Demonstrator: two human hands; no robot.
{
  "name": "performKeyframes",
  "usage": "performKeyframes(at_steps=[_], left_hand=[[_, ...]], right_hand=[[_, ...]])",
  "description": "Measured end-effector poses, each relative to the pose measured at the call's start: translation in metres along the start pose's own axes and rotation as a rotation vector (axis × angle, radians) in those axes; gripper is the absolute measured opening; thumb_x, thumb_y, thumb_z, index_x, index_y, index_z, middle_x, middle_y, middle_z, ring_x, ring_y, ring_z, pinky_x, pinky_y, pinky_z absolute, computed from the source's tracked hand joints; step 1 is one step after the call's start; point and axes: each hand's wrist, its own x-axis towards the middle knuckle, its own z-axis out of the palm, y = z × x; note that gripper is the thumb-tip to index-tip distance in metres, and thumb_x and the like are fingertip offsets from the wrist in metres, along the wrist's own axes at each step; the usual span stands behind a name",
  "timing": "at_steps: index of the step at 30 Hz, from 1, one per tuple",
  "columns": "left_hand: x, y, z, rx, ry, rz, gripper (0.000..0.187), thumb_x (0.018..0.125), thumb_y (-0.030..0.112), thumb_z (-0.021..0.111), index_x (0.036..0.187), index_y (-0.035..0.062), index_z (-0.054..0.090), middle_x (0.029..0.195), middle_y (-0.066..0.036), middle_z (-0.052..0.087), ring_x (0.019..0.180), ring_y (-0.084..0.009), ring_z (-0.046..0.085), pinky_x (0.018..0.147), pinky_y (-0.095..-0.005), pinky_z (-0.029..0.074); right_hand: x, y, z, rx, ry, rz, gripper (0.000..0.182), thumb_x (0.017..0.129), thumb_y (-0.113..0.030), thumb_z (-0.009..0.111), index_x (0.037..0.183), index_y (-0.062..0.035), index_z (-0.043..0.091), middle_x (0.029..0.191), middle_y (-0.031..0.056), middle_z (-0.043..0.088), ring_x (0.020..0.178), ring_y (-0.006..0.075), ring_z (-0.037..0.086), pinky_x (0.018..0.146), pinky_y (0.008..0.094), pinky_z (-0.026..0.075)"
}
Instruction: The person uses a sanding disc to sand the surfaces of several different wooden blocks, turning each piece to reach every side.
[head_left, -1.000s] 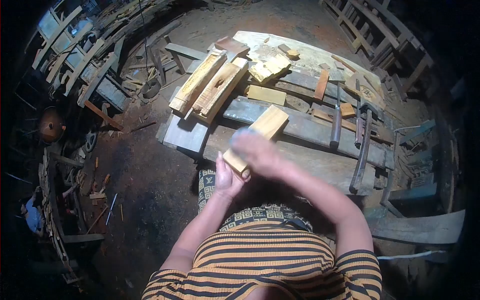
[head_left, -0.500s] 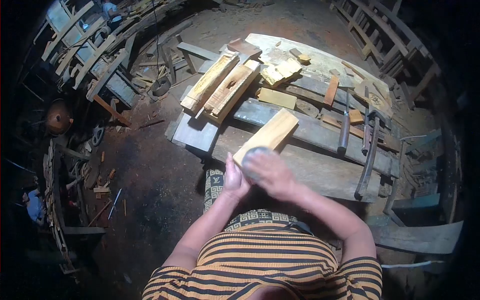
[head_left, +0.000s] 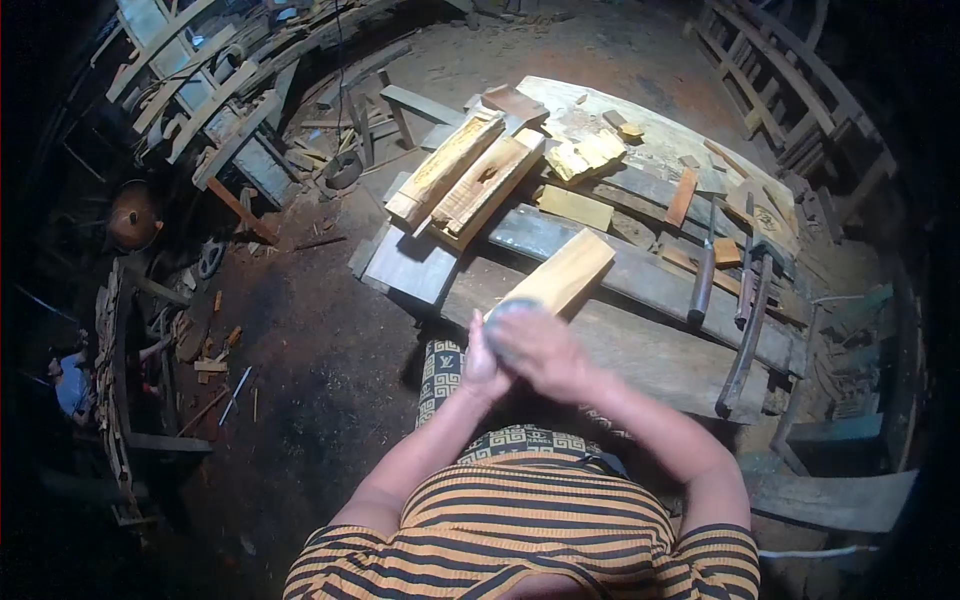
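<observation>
A pale, smooth wooden block (head_left: 570, 272) slants away from me over the near edge of the bench. My left hand (head_left: 484, 368) grips its near end, thumb up along the side; part of that end is hidden by my hands. Pressed on the block's upper face is a dark grey piece that looks like sandpaper (head_left: 512, 304), blurred by motion. My right hand (head_left: 548, 350) is closed over it, fingers bent across the block beside my left thumb.
Two long rough timbers (head_left: 490, 178) lie at the bench's left. Beyond the block are a yellowish wood piece (head_left: 576, 207) and a jagged yellow chunk (head_left: 586, 155). A chisel-like tool (head_left: 704, 275) and a curved-handled tool (head_left: 748, 340) lie to the right. Scraps litter the floor.
The view has shifted slightly, so the bench appears lower and further right. My right hand has slid a little over the block, while my left hand keeps its grip on the near end.
</observation>
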Motion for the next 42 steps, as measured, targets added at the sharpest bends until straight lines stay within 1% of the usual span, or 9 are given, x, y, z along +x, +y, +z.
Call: performKeyframes(at_steps=[9, 21, 23, 24, 26, 28, 32, 37, 42], left_hand=[[-0.005, 0.002, 0.011, 0.095, -0.025, 0.051, 0.065, 0.094, 0.061, 0.013, 0.126, 0.012, 0.043, 0.093, -0.009, 0.06, 0.051, -0.0192, 0.047, 0.049, -0.0311, 0.04], [-0.005, 0.0, 0.016, 0.102, 0.038, 0.046, 0.067, 0.091, 0.066, 0.015, 0.127, 0.0165, 0.043, 0.1, -0.006, 0.056, 0.056, -0.0183, 0.042, 0.054, -0.033, 0.036], [0.009, -0.004, -0.026, 0.032, -0.405, 0.034, 0.065, 0.092, 0.064, 0.017, 0.127, 0.0164, 0.044, 0.109, -0.004, 0.057, 0.069, -0.0186, 0.049, 0.056, -0.0338, 0.039], [0.004, -0.001, -0.011, 0.1, -0.198, 0.05, 0.063, 0.093, 0.063, 0.02, 0.127, 0.0157, 0.044, 0.111, -0.004, 0.056, 0.081, -0.0185, 0.054, 0.06, -0.0355, 0.043], [-0.005, -0.004, 0.046, -0.057, 0.169, 0.136, 0.061, 0.093, 0.061, 0.021, 0.126, 0.0151, 0.044, 0.111, -0.003, 0.056, 0.083, -0.0175, 0.056, 0.059, -0.0351, 0.044], [0.005, -0.002, -0.015, 0.091, -0.294, 0.058, 0.06, 0.094, 0.061, 0.02, 0.126, 0.016, 0.044, 0.102, -0.005, 0.058, 0.064, -0.0183, 0.053, 0.054, -0.0347, 0.041], [-0.003, -0.001, 0.004, 0.12, -0.068, 0.022, 0.062, 0.093, 0.062, 0.018, 0.125, 0.0165, 0.045, 0.097, -0.005, 0.059, 0.058, -0.0192, 0.049, 0.053, -0.035, 0.039], [-0.008, -0.006, 0.019, 0.098, -0.082, 0.057, 0.067, 0.093, 0.062, 0.018, 0.135, 0.0155, 0.038, 0.125, -0.009, 0.052, 0.106, -0.0275, 0.054, 0.087, -0.0469, 0.046], [-0.005, -0.003, 0.0, 0.025, 0.001, -0.042, 0.076, 0.09, 0.066, 0.02, 0.137, 0.0087, 0.034, 0.138, -0.012, 0.041, 0.125, -0.0316, 0.042, 0.103, -0.0485, 0.036]], right_hand=[[-0.002, 0.151, -0.006, -0.171, -0.083, 0.663, 0.041, 0.091, -0.03, 0.048, 0.129, -0.0135, 0.051, 0.139, 0.0114, 0.043, 0.132, 0.0274, 0.034, 0.11, 0.0452, 0.021], [-0.001, 0.124, 0.021, -0.111, 0.037, 0.462, 0.032, 0.086, -0.015, 0.046, 0.115, -0.007, 0.058, 0.118, 0.0178, 0.056, 0.113, 0.0343, 0.05, 0.098, 0.0441, 0.037], [0.005, 0.069, 0.029, -0.141, 0.048, 0.135, 0.03, 0.08, -0.017, 0.053, 0.109, -0.0096, 0.06, 0.109, 0.0151, 0.058, 0.105, 0.0317, 0.055, 0.093, 0.0437, 0.042], [0.034, 0.028, -0.002, 0.006, -0.392, 0.245, 0.028, 0.081, -0.02, 0.055, 0.107, -0.0082, 0.06, 0.108, 0.0149, 0.057, 0.109, 0.0319, 0.052, 0.094, 0.043, 0.041], [0.009, 0.02, 0.017, 0.059, 0.012, 0.016, 0.032, 0.081, -0.022, 0.057, 0.11, -0.0103, 0.061, 0.116, 0.0114, 0.057, 0.112, 0.0307, 0.051, 0.096, 0.0435, 0.039], [0.003, 0.062, 0.023, -0.005, -0.004, 0.111, 0.03, 0.083, -0.025, 0.054, 0.11, -0.0119, 0.06, 0.118, 0.0101, 0.056, 0.114, 0.0298, 0.049, 0.099, 0.0446, 0.036], [-0.005, 0.124, 0.004, -0.325, 0.138, 0.425, 0.03, 0.085, -0.028, 0.051, 0.111, -0.0144, 0.058, 0.12, 0.0098, 0.055, 0.117, 0.0277, 0.047, 0.097, 0.0448, 0.036], [0.001, 0.047, -0.004, -0.045, 0.093, 0.375, 0.019, 0.082, -0.021, 0.05, 0.077, -0.0077, 0.062, 0.087, 0.0122, 0.061, 0.083, 0.0323, 0.058, 0.075, 0.0448, 0.045], [-0.033, 0.005, -0.006, -0.046, 0.097, 0.024, 0.035, 0.082, -0.022, 0.051, 0.112, -0.0053, 0.055, 0.114, 0.0139, 0.055, 0.116, 0.0295, 0.048, 0.101, 0.0453, 0.034]])
